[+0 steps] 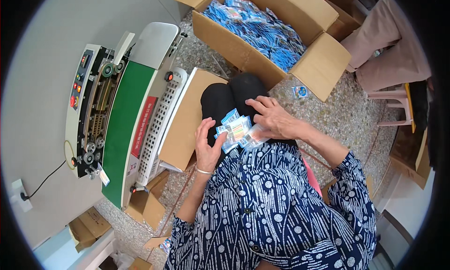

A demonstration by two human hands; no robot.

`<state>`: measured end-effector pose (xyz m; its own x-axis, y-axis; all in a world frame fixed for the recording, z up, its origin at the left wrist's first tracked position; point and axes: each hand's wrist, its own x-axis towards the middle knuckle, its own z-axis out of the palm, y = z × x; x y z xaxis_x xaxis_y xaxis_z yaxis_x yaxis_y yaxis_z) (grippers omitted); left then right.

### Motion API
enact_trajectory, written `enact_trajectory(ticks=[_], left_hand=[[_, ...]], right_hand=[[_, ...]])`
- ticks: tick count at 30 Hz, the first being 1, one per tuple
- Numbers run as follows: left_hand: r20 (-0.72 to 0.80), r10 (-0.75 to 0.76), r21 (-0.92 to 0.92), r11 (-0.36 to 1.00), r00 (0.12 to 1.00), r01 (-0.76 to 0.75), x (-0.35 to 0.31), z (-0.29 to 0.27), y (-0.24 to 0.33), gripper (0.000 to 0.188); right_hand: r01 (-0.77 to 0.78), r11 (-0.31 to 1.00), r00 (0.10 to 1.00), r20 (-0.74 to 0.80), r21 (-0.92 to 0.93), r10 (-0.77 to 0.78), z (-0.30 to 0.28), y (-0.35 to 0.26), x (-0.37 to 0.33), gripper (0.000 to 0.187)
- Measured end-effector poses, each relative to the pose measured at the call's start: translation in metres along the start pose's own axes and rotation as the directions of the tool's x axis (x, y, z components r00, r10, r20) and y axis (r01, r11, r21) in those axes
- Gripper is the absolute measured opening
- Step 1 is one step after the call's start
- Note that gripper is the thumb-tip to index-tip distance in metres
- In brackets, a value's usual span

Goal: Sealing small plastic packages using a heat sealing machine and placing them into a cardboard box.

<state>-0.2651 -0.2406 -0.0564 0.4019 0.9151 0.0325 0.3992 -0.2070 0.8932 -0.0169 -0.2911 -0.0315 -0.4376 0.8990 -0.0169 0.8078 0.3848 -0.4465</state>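
Several small clear packets point(234, 128) with blue-and-white edges lie overlapping on my lap, with coloured strips showing through the plastic. My left hand point(207, 146) is at their left side, its thumb against the edge of the pile and its fingers apart. From the right, my right hand point(276, 120) reaches over with bent, spread fingers. Its thumb rests by a more transparent packet point(253, 137) at the right of the pile. The undersides of both hands are hidden.
Beyond my knees stands an open cardboard box point(239, 47) full of blue packets. A conveyor machine with a green belt point(126, 115) stands at left, beside a white perforated basket point(158, 129). One packet point(300, 92) lies on the speckled floor. Another person's legs point(389, 45) are at upper right.
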Motion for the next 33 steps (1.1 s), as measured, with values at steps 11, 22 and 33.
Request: enact_trajectory(ticks=[11,22,33], left_hand=[[0.1,0.111,-0.106,0.989,0.989,-0.1,0.003,0.002,0.034,0.037],[0.113,-0.104,-0.659,0.736,0.988,0.153,0.027,0.018,0.061,0.064],[0.114,0.164,-0.124,0.981,0.98,-0.15,0.033,0.011,0.079,0.03]], right_hand=[[-0.263,0.524,0.957,0.153,0.81,0.245,-0.004,0.033,-0.015,0.02],[0.004,-0.153,0.952,0.043,0.988,0.303,0.007,0.022,-0.001,0.021],[-0.094,0.228,0.987,0.061,0.969,0.147,-0.028,0.004,0.017,0.037]])
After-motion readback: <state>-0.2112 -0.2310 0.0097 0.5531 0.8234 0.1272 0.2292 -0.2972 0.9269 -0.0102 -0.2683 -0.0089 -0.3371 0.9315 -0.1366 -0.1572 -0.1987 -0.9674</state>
